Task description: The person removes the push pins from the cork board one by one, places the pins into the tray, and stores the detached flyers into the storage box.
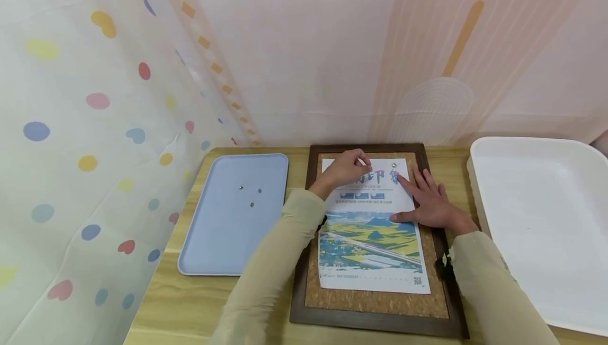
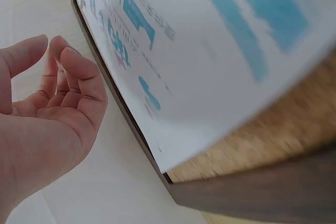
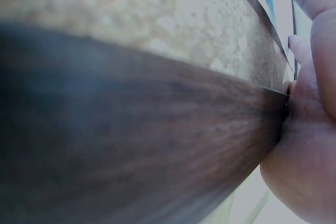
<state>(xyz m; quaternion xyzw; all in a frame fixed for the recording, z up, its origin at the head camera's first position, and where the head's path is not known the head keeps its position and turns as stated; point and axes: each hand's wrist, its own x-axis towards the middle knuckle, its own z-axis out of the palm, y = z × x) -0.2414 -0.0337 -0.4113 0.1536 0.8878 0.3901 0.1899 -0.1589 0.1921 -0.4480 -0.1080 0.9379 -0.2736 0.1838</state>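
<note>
A printed poster (image 1: 370,239) with a landscape picture lies on the dark-framed cork board (image 1: 380,303). Its title edge is at the far end. At the poster's far right corner sits a small silvery tack (image 1: 394,165). My right hand (image 1: 429,202) rests with spread fingers on the poster's right edge and the frame. Above the far left part of the poster is my left hand (image 1: 344,168), fingers curled and thumb close to the index fingertip. In the left wrist view, no object shows between those fingertips; a small one could be hidden.
On the left a blue tray (image 1: 218,239) holds three small tacks (image 1: 252,204). A large white tray (image 1: 537,218) stands at the right. Everything rests on a wood-grain table (image 1: 163,297), with patterned curtain cloth (image 1: 304,70) behind and at the left.
</note>
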